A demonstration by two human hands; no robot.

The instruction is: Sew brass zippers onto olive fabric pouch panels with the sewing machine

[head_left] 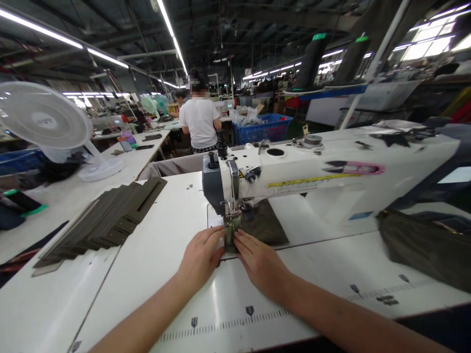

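Left hand [200,255] and right hand [259,262] lie flat on tabletop [165,220]. Fingers extended, clasping nothing, pressing olive strip [230,241] at presser foot [231,218] of sewing machine [331,171]. Looks like feeding for stitch. Next move calls for even guidance, fingertips clear of needle.

White counter [154,255] in front of a sewing machine [331,166]. A printed ruler scale [221,324] runs along its near edge. One small dark shield marker [194,321] on the scale reads "10". The next marker [249,310] to the right seems to read "0". The print on the yellow label strip [305,180] on the machine's arm is too small to read.
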